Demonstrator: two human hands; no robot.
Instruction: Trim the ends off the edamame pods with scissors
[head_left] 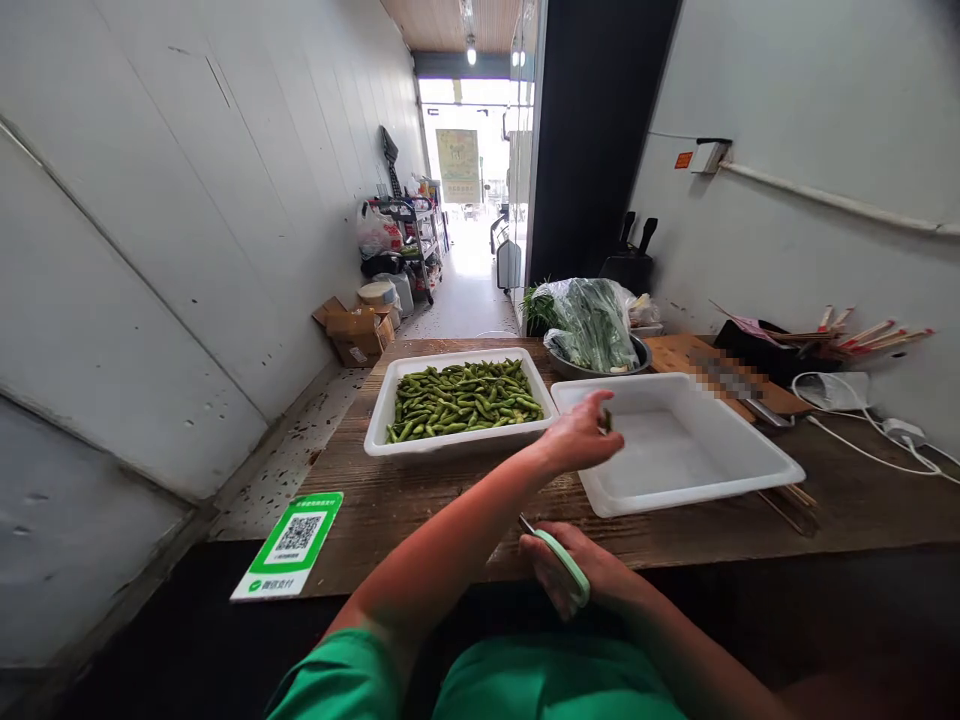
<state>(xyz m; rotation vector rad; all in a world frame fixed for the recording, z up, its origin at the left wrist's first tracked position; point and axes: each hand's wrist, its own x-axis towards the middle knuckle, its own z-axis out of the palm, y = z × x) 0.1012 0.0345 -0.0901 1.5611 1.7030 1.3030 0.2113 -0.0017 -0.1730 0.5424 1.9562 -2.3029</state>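
My left hand [581, 436] reaches over the left edge of a white tray [694, 490]. Between its fingers is a small green edamame pod [606, 420], partly hidden. Closer to my body, my right hand [574, 570] is closed around scissors [564, 565] with a mint-green handle. Their metal blades point up and left, mostly hidden by the hand. To the left stands another white tray [379, 420], holding a heap of green edamame pods [465, 400].
Behind the trays, a round pan [637, 362] holds leafy greens in a clear plastic bag [589, 320]. A wooden board [679, 355], skewers and white cables lie at the right. A green payment card [292, 545] with a QR code lies at the front left table edge.
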